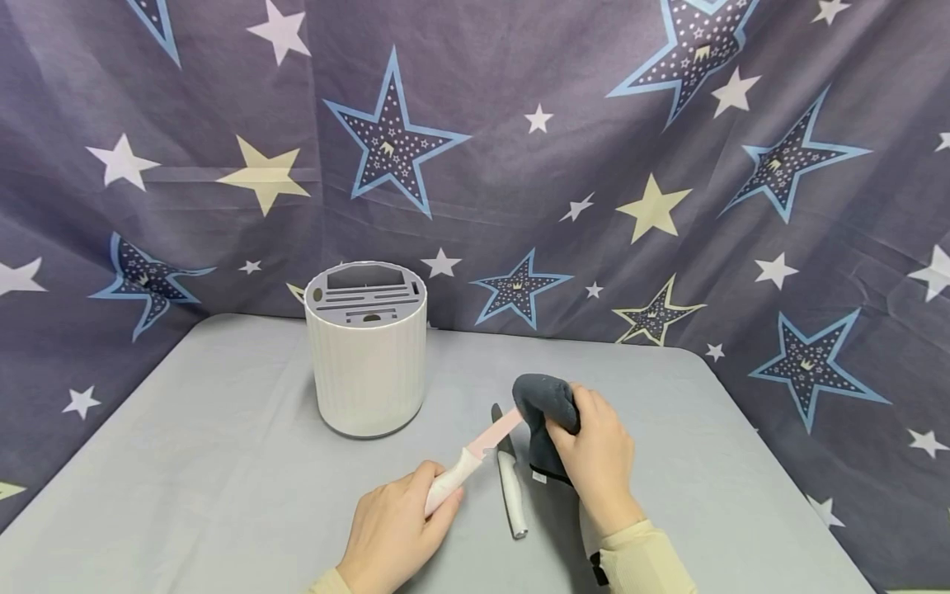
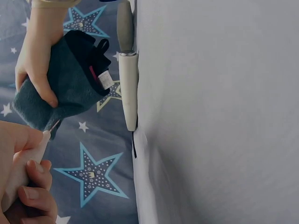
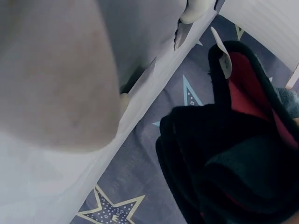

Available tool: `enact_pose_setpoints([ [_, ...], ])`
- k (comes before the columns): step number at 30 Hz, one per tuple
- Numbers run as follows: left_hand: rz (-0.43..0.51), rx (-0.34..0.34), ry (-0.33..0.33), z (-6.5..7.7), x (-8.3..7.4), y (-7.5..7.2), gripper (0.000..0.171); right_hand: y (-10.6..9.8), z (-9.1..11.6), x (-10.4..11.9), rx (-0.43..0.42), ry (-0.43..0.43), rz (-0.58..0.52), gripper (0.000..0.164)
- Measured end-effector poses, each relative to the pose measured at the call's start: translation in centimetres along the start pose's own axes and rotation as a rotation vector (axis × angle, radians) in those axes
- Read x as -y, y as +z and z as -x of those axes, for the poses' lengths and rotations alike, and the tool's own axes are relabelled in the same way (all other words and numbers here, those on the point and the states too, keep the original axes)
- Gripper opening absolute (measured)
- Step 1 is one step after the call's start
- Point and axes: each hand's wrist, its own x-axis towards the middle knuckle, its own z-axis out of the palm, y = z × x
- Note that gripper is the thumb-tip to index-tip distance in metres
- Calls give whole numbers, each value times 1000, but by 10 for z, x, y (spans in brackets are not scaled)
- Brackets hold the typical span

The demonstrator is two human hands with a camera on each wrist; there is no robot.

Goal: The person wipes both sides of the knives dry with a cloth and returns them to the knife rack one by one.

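Note:
My left hand (image 1: pixel 393 528) grips the white handle of a knife with a pink blade (image 1: pixel 494 434), which slants up to the right. A folded dark grey cloth (image 1: pixel 545 404) is in my right hand (image 1: pixel 603 454), pinched between thumb and fingers. The cloth covers the blade's tip. Seen from the left wrist, the cloth (image 2: pixel 70 84) droops, showing a white label and black edging. The right wrist view shows red inside its folds. Below the blade, a second white-handled knife (image 1: pixel 512 495) with a dark blade lies on the table.
A ribbed white knife block (image 1: pixel 367 371) with a slotted grey top stands left of the hands on the grey-covered table (image 1: pixel 223 429). More blades (image 3: pixel 140 81) lie near my right forearm, partly hidden by it. A star-patterned curtain (image 1: pixel 475 214) hangs behind the table.

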Motion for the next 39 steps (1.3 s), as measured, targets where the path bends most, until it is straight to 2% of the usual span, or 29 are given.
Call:
enact_pose_setpoints([
  [8, -9, -10, 6, 0, 2, 3, 23, 0, -1, -7, 33, 99, -21, 40],
  [19, -7, -6, -4, 1, 2, 4, 22, -2, 0, -10, 57, 249, -58, 51],
  [28, -4, -28, -8, 1, 1, 5, 22, -1, -2, -11, 99, 392, -170, 61],
  [34, 2, -20, -31, 1, 1, 5, 21, 2, -3, -14, 122, 451, -275, 55],
  [39, 6, -20, -47, 1, 0, 4, 21, 5, -2, -15, 135, 508, -408, 52],
])
